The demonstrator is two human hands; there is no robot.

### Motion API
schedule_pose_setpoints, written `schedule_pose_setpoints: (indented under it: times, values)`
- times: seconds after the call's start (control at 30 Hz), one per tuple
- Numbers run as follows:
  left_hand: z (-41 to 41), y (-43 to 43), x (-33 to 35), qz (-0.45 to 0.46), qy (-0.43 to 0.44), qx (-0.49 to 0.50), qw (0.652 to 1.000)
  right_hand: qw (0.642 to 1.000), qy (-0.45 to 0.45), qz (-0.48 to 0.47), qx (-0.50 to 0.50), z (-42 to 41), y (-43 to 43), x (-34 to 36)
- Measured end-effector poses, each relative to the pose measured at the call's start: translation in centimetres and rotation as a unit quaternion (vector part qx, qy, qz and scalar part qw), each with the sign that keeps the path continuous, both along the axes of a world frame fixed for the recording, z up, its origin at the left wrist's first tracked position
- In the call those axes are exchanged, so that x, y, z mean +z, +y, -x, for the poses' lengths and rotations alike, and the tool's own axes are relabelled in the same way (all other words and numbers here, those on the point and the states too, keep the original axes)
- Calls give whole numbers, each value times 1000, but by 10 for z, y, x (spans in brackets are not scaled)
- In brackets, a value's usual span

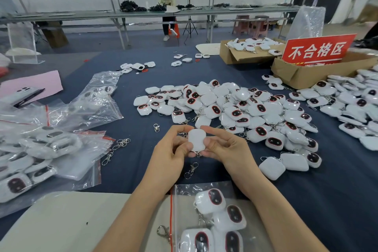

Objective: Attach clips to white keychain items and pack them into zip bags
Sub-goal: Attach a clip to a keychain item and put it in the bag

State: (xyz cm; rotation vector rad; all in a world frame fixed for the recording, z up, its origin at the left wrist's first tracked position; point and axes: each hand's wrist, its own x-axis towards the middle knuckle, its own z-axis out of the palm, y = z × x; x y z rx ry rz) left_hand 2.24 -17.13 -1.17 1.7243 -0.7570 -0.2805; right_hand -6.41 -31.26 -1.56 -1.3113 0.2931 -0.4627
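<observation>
So the left hand (173, 149) and right hand (222, 147) both have their grip clamped on 1 white keychain (196, 140) over the dark surface (143, 129), zip bag (180, 190) near the wrists.

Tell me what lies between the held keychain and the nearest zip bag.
Head view: one loose metal clip on the blue cloth, between held keychain and zip bag.
</observation>
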Motion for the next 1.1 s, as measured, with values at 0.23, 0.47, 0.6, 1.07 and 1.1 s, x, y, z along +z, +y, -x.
schedule_pose_setpoints:
  times: [0.23,0.47,0.6,1.07,1.1]
  values:
    - [-4,-1,-3,4,43,0,999,998,22,54,-11,-3,1,-4]
    - [-3,-3,-7,-8,44,4,999,981,95,168,-32,-6,3,-11]
    - [-2,-5,-8,-1,40,-6,999,980,85,176,-46,-4,3,-7]
    - [-3,-3,-8,8,11,-13,1000,991,75,112,-12,-2,-4,-5]
    - [-1,-3,-8,7,-2,-9,1000,991,75,114,-16,-2,-3,-5]
